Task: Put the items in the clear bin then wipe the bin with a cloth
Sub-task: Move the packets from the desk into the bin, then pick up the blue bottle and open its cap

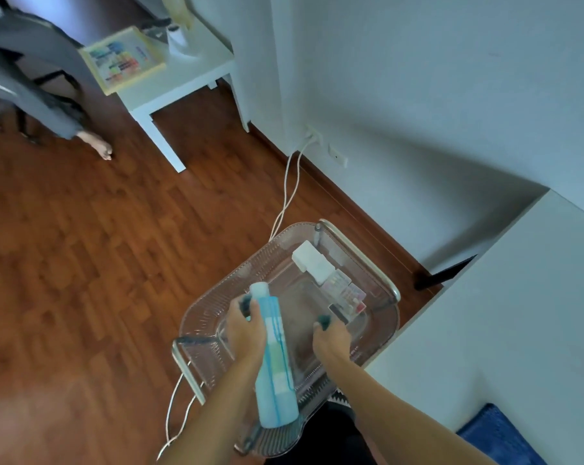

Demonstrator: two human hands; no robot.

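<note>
A clear ribbed bin with pale handles sits low in front of me over the wood floor. My left hand grips a tall light-blue bottle that lies slanted over the bin, cap pointing away from me. My right hand reaches into the bin with its fingertips beside a small dark item; whether it holds that item is unclear. A white box and a clear case with coloured pieces lie at the bin's far side.
A white surface borders the bin on the right, with a blue cloth at its near edge. White cables run from a wall socket to the floor. A small white table and another person's bare foot are at the far left.
</note>
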